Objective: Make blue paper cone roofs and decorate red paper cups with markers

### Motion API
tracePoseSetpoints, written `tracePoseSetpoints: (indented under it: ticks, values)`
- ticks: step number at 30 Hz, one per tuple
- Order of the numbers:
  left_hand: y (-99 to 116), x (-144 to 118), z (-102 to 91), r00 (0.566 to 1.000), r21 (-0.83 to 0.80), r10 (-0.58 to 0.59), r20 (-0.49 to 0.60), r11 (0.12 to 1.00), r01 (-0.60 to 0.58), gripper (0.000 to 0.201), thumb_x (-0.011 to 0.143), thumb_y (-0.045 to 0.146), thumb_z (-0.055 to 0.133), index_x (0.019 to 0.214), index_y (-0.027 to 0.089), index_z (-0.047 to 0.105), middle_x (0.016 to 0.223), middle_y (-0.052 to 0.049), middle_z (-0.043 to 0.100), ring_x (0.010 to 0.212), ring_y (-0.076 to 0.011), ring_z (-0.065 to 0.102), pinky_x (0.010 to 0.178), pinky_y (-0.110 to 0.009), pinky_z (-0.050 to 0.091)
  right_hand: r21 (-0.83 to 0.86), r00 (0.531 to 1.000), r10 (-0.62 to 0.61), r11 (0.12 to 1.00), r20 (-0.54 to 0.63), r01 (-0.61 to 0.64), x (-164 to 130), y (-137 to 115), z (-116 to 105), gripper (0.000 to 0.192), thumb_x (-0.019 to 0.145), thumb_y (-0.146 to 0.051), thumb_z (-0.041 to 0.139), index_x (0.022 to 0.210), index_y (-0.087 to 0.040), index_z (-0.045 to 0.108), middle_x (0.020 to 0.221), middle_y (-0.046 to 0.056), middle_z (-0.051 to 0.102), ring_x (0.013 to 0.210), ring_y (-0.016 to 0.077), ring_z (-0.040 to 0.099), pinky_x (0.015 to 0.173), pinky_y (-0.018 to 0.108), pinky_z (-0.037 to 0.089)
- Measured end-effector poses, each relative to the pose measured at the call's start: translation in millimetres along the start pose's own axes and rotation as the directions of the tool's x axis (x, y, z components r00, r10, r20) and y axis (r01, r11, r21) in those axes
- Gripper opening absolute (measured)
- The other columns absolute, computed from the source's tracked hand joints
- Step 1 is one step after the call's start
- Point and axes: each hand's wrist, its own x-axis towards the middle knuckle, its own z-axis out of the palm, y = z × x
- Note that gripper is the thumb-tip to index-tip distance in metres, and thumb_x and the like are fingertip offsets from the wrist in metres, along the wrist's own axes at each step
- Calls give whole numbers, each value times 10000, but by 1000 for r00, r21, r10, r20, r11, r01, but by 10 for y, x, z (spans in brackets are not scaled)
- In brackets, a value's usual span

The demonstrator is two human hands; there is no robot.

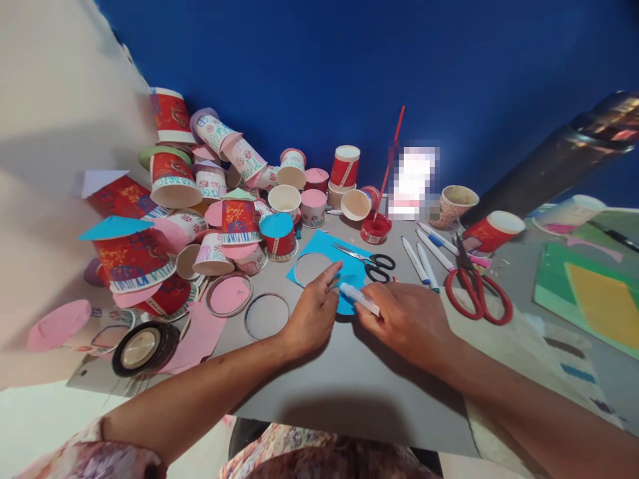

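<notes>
My left hand [314, 309] pinches the edge of a blue paper disc [345, 306] between thumb and fingers, over the middle of the grey table. Closed around a whitish glue stick [360, 299], my right hand [409, 320] points its tip at the disc; whether it touches is hard to tell. Just behind both hands lies a blue paper sheet [323, 243] with a round hole cut in it. Small black-handled scissors [378, 267] rest partly on that sheet. To the left of my left hand is a thin ring [246, 318] lying flat.
Decorated paper cups [172, 176] crowd the left and back. A red pot [375, 229] holds a brush. Several markers [415, 258] and red-handled scissors [479, 293] lie right. A tape roll [144, 349] sits front left. A dark cylinder [539, 159] leans at the right.
</notes>
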Motion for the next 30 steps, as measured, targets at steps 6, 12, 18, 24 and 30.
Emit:
tracePoseSetpoints:
  ticks: [6, 12, 18, 24, 30]
  values:
    - [-17, 23, -11, 999, 70, -53, 2, 996, 52, 582, 928, 186, 467, 1499, 78, 453, 1503, -168, 551, 1397, -289, 507, 1174, -439, 377, -92, 996, 87, 992, 16, -85, -2, 75, -10, 255, 926, -325, 557, 750, -175, 663, 515, 28, 650, 437, 162, 555, 528, 306, 163]
    - [2, 9, 8, 999, 18, -47, 17, 999, 46, 633, 930, 177, 469, 1549, 93, 365, 1509, -171, 543, 1367, -282, 539, 1140, -436, 417, 11, 994, 102, 995, 30, -103, -6, 27, -45, 240, 912, -327, 563, 751, -180, 663, 544, 23, 674, 460, 164, 585, 538, 300, 187]
    - [39, -6, -2, 999, 23, -40, -4, 999, 40, 629, 921, 217, 524, 1531, 111, 417, 1418, -154, 622, 1315, -273, 572, 1122, -402, 421, 33, 976, 192, 980, 105, -196, 38, 76, -44, 227, 900, -361, 582, 797, -190, 689, 566, 31, 688, 484, 176, 602, 522, 301, 192]
    - [97, 80, -41, 973, -294, -216, -84, 938, 183, 627, 809, 178, 619, 1427, 128, 526, 1152, -119, 733, 955, -226, 706, 862, -347, 544, 443, 810, 488, 678, 326, -587, 113, 299, -104, 289, 927, -457, 547, 952, -219, 708, 605, -11, 691, 499, 159, 596, 505, 260, 376]
    - [171, 122, -87, 922, -515, -388, 12, 788, 338, 454, 694, 121, 733, 1140, 96, 654, 773, -36, 705, 620, -124, 628, 612, -239, 487, 562, 756, 477, 507, 449, -654, 95, 344, -89, 313, 907, -456, 596, 1017, -194, 727, 638, 9, 717, 545, 177, 628, 521, 277, 458]
